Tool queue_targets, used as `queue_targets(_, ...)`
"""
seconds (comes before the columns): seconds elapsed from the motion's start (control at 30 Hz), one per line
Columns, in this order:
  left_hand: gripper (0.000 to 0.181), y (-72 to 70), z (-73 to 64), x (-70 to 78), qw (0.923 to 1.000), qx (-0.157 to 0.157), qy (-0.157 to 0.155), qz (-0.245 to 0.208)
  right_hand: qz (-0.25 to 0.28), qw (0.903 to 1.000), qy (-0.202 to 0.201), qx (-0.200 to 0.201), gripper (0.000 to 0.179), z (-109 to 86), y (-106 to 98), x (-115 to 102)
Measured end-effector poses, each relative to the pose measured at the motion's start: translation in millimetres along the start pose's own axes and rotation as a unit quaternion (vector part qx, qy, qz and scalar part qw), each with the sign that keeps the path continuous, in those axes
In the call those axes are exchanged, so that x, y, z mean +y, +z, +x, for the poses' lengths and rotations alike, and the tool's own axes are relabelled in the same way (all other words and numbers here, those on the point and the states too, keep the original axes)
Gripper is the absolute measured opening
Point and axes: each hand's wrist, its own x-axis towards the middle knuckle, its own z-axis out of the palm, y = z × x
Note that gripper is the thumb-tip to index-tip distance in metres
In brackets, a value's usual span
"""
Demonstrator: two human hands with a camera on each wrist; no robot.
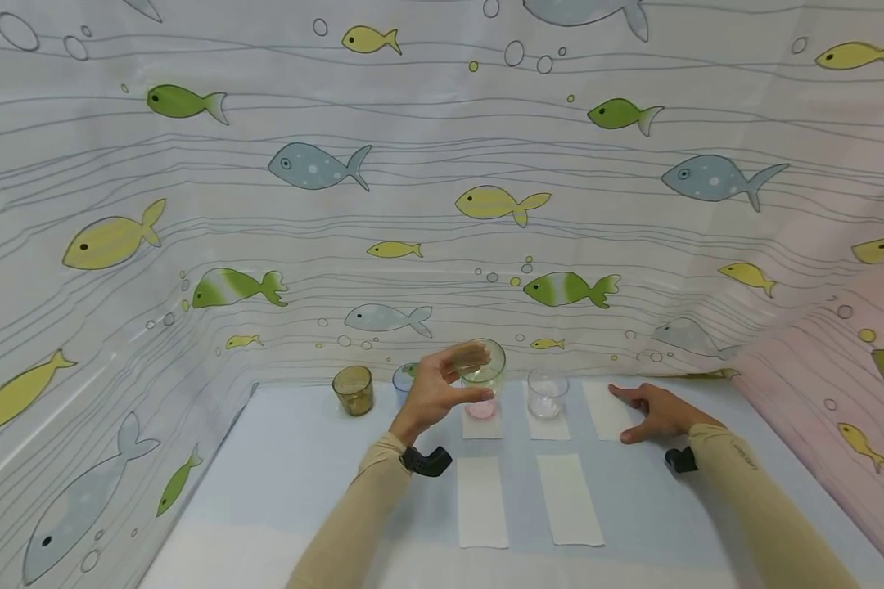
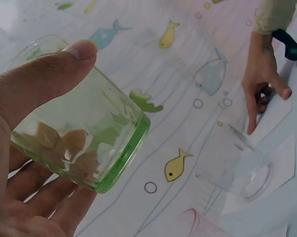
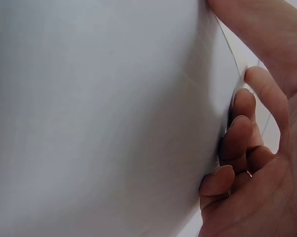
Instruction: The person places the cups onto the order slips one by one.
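Observation:
My left hand [image 1: 436, 393] grips a green-tinted glass tumbler [image 2: 108, 143], thumb on one side and fingers round the other. In the head view this tumbler overlaps a pink glass [image 1: 481, 408] on a white paper strip. To its right a clear glass [image 1: 547, 396] stands on another strip. My right hand [image 1: 657, 412] rests at a third white paper strip [image 1: 606, 413], with the index fingertip at its far end and the thumb by its near right corner. The other fingers of that hand are bent under, as the right wrist view shows.
An amber glass [image 1: 353, 391] and a blue glass [image 1: 405, 384], partly hidden by my left hand, stand at the back left. Two more paper strips [image 1: 483, 503] lie nearer on the pale blue table. A fish-patterned curtain [image 1: 412, 221] rises behind and at both sides.

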Motion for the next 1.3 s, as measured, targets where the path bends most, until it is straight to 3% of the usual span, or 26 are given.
queue_targets(0.43, 0.068, 49.0, 27.5, -0.2, 0.9997, -0.018, -0.007, -0.017, 0.014, 0.9999, 0.004, 0.003, 0.110, 0.8, -1, 1)
queue_targets(0.8, 0.065, 105.3, 47.7, -1.3, 0.9990, -0.015, -0.014, -0.039, 0.011, 0.9999, 0.013, 0.004, 0.108, 1.5, 2, 2)
queue_targets(1.3, 0.066, 168.8, 63.8, -23.0, 0.9972, -0.007, -0.058, -0.048, 0.016, 0.9992, 0.036, -0.003, 0.107, 3.2, 0, 4)
